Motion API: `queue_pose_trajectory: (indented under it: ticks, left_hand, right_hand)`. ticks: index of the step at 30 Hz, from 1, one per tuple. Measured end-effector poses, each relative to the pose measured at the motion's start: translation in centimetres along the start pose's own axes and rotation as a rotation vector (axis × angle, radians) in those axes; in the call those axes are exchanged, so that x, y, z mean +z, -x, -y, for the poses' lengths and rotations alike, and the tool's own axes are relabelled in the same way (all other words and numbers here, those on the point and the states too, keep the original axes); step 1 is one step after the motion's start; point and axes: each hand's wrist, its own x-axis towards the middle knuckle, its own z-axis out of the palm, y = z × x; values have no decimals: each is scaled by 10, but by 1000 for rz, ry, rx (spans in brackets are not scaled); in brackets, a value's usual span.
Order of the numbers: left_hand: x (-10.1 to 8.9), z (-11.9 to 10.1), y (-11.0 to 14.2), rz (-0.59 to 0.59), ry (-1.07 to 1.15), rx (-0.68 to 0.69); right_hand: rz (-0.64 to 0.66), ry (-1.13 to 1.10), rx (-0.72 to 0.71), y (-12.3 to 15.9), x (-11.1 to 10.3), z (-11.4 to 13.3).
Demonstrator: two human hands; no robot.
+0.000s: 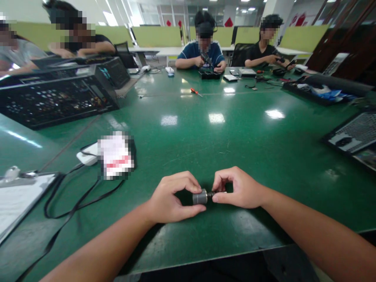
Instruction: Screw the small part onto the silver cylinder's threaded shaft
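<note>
Left hand [173, 197]: thumb below and fingertips above, pinching a grey cylinder [199, 197] that lies sideways between them; the palm side is open, with a gap between thumb and forefinger. Right hand [241, 190]: fingers curled, thumb and forefinger pinching a slim ridged shaft [209, 194] that meets the cylinder's right end; whether the ridges are a thread or a coil cannot be told. Cylinder and shaft sit in one line, roughly level, over the near part of the green table [188, 149]; contact with the surface cannot be confirmed.

To the left of the hands, well apart from them, lies a blurred-out badge [116, 156] with a black strap [60, 215] looping toward the near edge; a white object [88, 154] is just beside it; a clipped sheet of paper [20, 203] lies farther left. Beyond, a black computer case [53, 100] lies at left; an orange-handled screwdriver [194, 91] rests near the far side; a metal case with a mesh panel [357, 131] stands at right. Across the table, a person in a blue shirt [186, 53] handles a dark tool above a black box [210, 74].
</note>
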Motion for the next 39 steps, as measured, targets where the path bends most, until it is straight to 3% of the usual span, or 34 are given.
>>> queue_pose_trajectory:
  ticks: [5,9,11,14,18,22,25,27,32,39]
  left_hand:
    - [-6,6,-2,-33,-4,-72]
    - [-24,28,-4,-117,67,-146]
    - [-36,43,-6,-234,155,-230]
    - [-49,68,-16,-433,302,-402]
    - [-53,107,-58,-536,412,-626]
    - [-44,149,-115,-615,405,-615]
    - [-39,169,-142,-665,411,-595]
    - [-39,174,-148,-666,431,-572]
    - [-40,173,-148,-598,478,-521]
    - [-35,171,-147,-557,473,-508]
  right_hand:
    - [29,-121,88,-4,-11,-10]
    - [-34,-232,164,-11,-28,-26]
    - [-130,-310,180,-17,-39,-35]
    - [-388,-477,125,-32,-57,-48]
    - [-631,-571,46,-75,-84,-62]
    - [-839,-590,20,-130,-108,-72]
    - [-955,-611,-7,-167,-109,-75]
    - [-960,-625,-22,-186,-100,-76]
    - [-809,-628,-32,-207,-74,-75]
    - [-765,-621,-31,-201,-80,-81]
